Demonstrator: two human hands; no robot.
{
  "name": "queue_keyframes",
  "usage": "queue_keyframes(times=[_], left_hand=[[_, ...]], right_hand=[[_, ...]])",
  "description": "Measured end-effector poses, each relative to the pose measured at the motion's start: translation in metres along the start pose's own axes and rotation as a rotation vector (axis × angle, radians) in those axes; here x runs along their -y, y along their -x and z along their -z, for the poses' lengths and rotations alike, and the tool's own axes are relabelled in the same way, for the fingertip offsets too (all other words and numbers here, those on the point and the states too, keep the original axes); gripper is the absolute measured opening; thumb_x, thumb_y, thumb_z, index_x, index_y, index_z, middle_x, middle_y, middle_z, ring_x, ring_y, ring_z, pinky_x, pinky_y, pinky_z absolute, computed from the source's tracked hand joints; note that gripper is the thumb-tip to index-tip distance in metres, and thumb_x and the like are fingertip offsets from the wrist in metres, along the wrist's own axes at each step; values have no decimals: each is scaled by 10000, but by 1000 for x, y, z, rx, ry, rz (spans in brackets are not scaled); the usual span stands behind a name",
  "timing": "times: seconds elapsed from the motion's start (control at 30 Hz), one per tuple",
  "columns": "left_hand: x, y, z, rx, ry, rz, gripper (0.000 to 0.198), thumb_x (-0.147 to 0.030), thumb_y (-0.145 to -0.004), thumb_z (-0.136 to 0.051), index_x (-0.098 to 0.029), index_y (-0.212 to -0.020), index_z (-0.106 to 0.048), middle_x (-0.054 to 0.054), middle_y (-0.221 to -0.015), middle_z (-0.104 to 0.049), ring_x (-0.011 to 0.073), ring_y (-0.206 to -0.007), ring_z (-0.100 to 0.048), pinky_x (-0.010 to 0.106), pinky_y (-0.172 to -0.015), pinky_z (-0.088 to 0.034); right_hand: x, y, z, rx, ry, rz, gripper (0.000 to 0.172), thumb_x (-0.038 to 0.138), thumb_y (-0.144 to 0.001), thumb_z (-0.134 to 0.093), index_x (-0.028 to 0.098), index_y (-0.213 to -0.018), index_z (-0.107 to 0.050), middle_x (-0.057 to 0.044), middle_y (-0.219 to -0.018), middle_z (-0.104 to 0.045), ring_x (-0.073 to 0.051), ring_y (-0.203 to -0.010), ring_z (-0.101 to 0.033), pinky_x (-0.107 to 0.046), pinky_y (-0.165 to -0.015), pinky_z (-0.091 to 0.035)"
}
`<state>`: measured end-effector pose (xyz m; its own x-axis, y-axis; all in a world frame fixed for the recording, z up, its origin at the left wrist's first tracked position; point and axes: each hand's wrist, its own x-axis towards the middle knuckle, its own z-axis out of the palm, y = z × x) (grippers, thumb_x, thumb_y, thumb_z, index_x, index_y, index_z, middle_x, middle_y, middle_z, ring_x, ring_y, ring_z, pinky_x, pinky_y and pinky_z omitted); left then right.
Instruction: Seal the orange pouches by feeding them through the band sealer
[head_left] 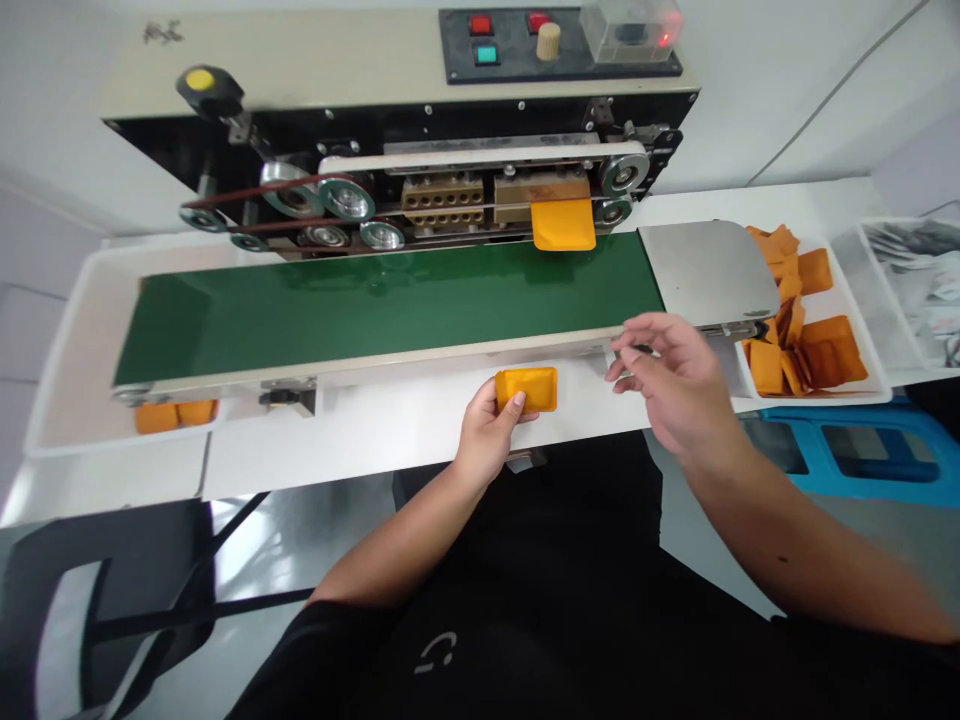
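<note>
My left hand (491, 430) grips an orange pouch (526, 388) by its left end, just in front of the sealing machine's green conveyor belt (375, 300). My right hand (671, 385) hovers to the right of that pouch, fingers apart and holding nothing, near the metal infeed plate (705, 270). A second orange pouch (562, 224) hangs in the sealer's jaws above the belt's right part.
A white tray (840, 392) at the right holds several orange pouches (802, 335). Further right another tray (911, 290) holds grey packets. Sealed orange pouches (174, 413) lie in the white bin (67, 330) at the belt's left end. A blue stool (847, 450) stands below right.
</note>
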<state>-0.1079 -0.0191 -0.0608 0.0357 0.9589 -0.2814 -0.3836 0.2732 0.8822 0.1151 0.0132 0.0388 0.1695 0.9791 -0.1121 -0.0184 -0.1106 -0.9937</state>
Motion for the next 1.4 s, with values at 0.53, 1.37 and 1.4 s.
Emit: queue_keyframes(times=[0.53, 1.37, 1.4], left_hand=[[-31, -12, -41, 168, -73, -114, 456, -533, -854, -951, -187, -1083, -761, -4, -814, -724, 88, -599, -573, 214, -523, -459], [9, -2, 14, 288, -312, -135, 408, -542, -1029, -772, -227, -1271, -681, 108, -1263, -708, 177, -936, -609, 314, -836, -507], [9, -2, 15, 290, -317, -133, 404, -543, -1031, -767, -228, -1269, -682, 108, -1264, -709, 179, -937, -611, 317, -840, -508]], right_hand=[[-38, 35, -5, 99, 50, -66, 244, 404, -886, -881, 215, -981, -759, -23, -863, -727, -148, -698, -656, -289, -606, -561], [59, -134, 20, -103, -86, -260, 292, 59, -1097, -561, 200, -842, -564, -29, -657, -664, -103, -579, -574, -171, -515, -463], [57, -138, 19, -86, -91, -268, 268, 86, -1087, -603, 213, -855, -560, -26, -665, -666, -110, -584, -582, -176, -503, -474]])
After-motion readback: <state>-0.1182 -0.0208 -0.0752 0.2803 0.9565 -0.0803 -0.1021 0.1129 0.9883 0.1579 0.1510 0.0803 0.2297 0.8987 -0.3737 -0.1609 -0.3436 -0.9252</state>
